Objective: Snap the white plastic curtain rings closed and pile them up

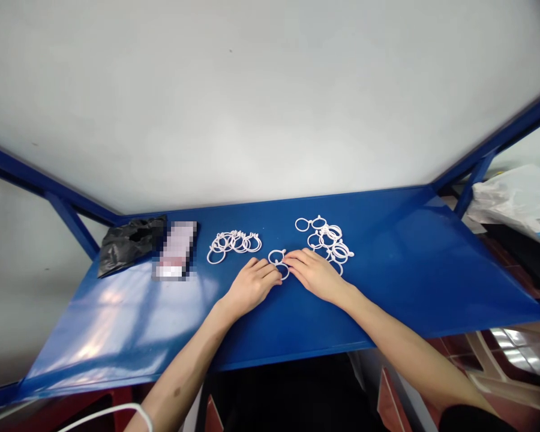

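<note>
Sitting smack between the left hand [252, 281] and the right hand [315, 273] at the blue bench [387, 240], two white rings [276, 263] line up roughly front to back, left fingers gripping the nearer one, right fingertips at their right side, can't tell if pinching.

Workshop-like place: blue framed workbench [400, 264]

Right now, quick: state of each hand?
Left hand: closed, apparently holding the white ring pair.
Right hand: at the same pair; open or closed cannot be told.
</note>
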Demonstrator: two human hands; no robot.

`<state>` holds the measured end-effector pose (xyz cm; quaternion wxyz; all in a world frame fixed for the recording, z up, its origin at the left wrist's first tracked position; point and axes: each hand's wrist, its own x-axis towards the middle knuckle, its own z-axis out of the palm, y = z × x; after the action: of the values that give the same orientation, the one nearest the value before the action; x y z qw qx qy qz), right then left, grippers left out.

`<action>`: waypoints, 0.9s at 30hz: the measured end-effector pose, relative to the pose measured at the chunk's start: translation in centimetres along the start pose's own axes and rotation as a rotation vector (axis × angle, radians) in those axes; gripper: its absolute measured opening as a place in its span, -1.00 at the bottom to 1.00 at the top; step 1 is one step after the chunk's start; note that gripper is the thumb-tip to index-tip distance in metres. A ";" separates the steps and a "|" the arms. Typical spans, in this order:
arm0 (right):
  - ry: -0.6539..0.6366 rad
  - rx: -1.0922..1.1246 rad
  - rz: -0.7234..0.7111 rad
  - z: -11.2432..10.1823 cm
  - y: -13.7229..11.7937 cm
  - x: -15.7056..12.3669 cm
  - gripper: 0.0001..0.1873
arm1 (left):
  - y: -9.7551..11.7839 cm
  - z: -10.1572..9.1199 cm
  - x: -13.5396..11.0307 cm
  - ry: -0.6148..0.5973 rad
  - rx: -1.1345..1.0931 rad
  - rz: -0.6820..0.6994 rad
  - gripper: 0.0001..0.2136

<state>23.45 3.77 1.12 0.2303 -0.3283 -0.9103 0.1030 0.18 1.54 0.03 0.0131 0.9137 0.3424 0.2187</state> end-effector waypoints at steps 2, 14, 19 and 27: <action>-0.047 0.006 -0.023 0.4 0.2 0.0 -0.70 | 0.1 -0.1 0.0 -0.008 0.009 0.000 -0.86; -0.076 0.038 0.011 -0.1 -0.6 0.1 -0.79 | -0.4 0.4 -0.1 0.063 0.180 -0.202 -0.69; -0.138 -0.028 -0.100 0.2 -0.6 0.0 -0.82 | -0.9 1.0 -0.2 0.105 0.195 -0.204 -0.91; -0.054 -0.026 -0.013 1.1 -0.4 -0.2 -0.94 | 0.4 0.3 0.2 0.103 0.142 -0.056 -0.92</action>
<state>22.86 3.34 0.24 0.2022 -0.3226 -0.9194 0.0986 0.68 1.44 -0.13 -0.0635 0.8898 0.3827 0.2402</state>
